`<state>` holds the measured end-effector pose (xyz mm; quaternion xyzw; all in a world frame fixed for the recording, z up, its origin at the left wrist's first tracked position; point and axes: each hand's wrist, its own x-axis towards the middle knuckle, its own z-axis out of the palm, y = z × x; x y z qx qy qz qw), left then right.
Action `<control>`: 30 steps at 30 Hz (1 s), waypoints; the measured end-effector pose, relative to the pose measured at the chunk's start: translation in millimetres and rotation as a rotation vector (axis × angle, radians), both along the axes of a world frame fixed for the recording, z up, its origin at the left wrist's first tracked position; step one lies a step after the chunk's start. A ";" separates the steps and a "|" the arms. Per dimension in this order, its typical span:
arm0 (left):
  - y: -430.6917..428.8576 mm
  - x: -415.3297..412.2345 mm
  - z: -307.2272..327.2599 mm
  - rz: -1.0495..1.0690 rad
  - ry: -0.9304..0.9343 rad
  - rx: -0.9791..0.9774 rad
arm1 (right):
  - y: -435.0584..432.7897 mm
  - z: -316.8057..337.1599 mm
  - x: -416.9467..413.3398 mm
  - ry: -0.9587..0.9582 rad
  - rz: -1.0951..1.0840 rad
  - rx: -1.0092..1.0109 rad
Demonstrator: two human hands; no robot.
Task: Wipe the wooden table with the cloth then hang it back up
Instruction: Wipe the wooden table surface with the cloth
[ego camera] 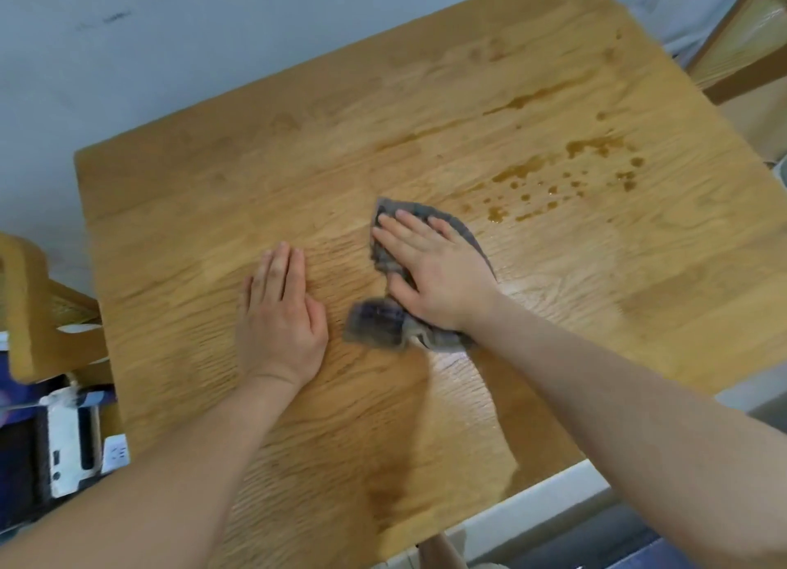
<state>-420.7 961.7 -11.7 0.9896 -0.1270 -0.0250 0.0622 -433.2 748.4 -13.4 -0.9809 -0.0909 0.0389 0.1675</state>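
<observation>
A square wooden table [204, 194] fills the view. A crumpled grey cloth [377, 326] lies near its middle, and my right hand [434, 270] presses flat on top of it, fingers spread, pointing away from me. Parts of the cloth stick out beyond the fingertips and below the wrist. My left hand [279, 313] rests flat on the bare wood just left of the cloth, holding nothing. Brown liquid drops and streaks [566, 177] lie on the table to the far right of the cloth. A wet sheen [464, 381] marks the wood near my right forearm.
A white wall [170, 36] runs behind the table. One wooden chair [38, 309] stands at the left edge, another [741, 45] at the far right corner. A white device and a power strip [76, 445] sit low on the left.
</observation>
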 end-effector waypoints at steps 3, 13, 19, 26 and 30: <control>-0.1 -2.3 -0.3 -0.001 -0.004 -0.002 | 10.9 -1.0 49.7 0.025 -0.253 -0.018; 4.3 -0.3 -5.0 -0.039 0.029 0.003 | -9.3 0.6 -3.9 -0.004 0.077 -0.027; 4.3 -1.9 -6.4 -0.030 0.031 -0.062 | 23.2 2.3 101.9 0.017 -0.469 -0.044; 12.4 2.2 -2.0 0.009 0.028 -0.314 | 45.8 5.1 -9.9 0.024 0.021 0.006; 21.0 35.6 4.3 -0.062 0.013 -0.383 | 22.3 1.6 39.6 0.005 -0.307 -0.054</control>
